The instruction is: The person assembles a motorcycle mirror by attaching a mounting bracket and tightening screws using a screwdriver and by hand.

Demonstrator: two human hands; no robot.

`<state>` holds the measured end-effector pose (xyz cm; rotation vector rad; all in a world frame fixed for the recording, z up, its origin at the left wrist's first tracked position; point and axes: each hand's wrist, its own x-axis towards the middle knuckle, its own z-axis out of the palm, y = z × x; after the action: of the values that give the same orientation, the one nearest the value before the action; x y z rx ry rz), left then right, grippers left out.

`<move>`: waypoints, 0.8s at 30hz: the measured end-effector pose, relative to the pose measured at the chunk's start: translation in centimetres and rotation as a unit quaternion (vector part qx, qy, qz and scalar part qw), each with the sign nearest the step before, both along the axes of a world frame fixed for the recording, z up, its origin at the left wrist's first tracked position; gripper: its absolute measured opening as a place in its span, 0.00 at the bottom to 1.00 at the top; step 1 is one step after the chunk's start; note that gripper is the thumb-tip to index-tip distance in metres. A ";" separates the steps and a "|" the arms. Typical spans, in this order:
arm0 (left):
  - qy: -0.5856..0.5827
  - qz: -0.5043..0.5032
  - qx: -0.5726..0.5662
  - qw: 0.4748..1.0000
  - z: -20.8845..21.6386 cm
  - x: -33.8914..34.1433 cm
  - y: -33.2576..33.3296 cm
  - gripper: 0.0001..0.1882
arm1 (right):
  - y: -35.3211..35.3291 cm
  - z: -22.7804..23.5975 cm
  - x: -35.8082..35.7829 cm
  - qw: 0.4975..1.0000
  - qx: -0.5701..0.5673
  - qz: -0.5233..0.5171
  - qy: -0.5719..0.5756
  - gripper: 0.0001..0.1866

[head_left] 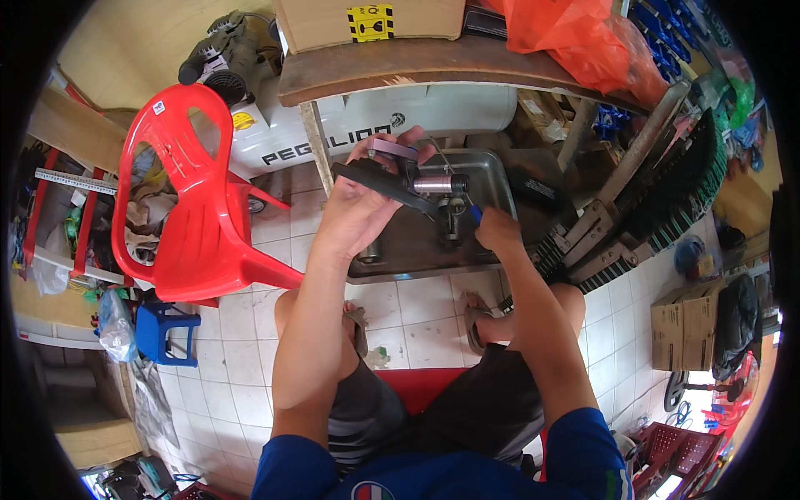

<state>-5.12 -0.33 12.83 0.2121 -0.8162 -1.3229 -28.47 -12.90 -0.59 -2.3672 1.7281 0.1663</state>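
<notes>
My left hand (357, 215) is raised over the metal tray, its fingers wrapped round a mechanical assembly (433, 184). The assembly has a long flat black part, a purple-pink piece and a shiny metal cylinder with dark fittings at its end. On the other side, my right hand (498, 230) is closed beside those fittings. A short blue piece, like a tool handle, shows at its fingertips; the rest of it is hidden. Below both hands sits the shallow metal tray (417, 272), dark and wet-looking inside. A small metal cylinder (371, 252) stands at its left near corner.
A red plastic chair (192, 233) stands to the left, a small blue stool (165, 333) nearer. Beyond the tray, a white tank (450, 108) lies under a wooden bench (367, 67). Long dark metal-and-rubber parts (642, 200) lean at the right. Cardboard boxes (685, 329) stand farther right.
</notes>
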 end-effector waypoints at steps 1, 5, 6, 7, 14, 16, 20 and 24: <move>-0.004 0.001 0.009 1.000 0.0 0.1 0.0 0.38 | 0.1 0.6 0.0 1.000 0.005 -0.012 -0.004 0.15; -0.031 0.003 0.028 0.999 -0.3 1.0 -0.1 0.36 | 0.4 3.9 -1.0 0.991 0.047 -0.066 -0.108 0.17; -0.038 0.003 0.027 0.999 -0.4 1.1 -0.1 0.35 | 0.6 5.2 -1.7 0.989 0.043 -0.053 -0.133 0.17; -0.018 0.001 0.044 0.999 -0.5 1.2 0.0 0.34 | 0.9 6.5 -2.6 0.986 0.039 -0.038 -0.157 0.18; 0.027 0.078 0.147 0.986 -0.6 0.6 -0.7 0.26 | 5.3 14.8 -6.1 0.974 -0.031 -0.048 -0.220 0.18; 0.004 0.131 0.182 0.975 -0.9 0.8 -1.0 0.22 | 6.6 16.4 -8.1 0.959 -0.055 -0.019 -0.278 0.18; 0.000 0.189 0.231 0.955 -0.4 1.0 -0.8 0.16 | 8.3 21.4 -11.1 0.929 0.025 -0.071 -0.363 0.15; 0.023 0.182 0.253 0.950 -0.2 0.8 -0.6 0.19 | 9.1 25.4 -14.7 0.900 0.051 -0.053 -0.429 0.14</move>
<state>-4.33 -0.95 12.67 0.7009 -0.3582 -1.1568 -43.13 -3.78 24.80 -1.8072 1.3297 -0.6851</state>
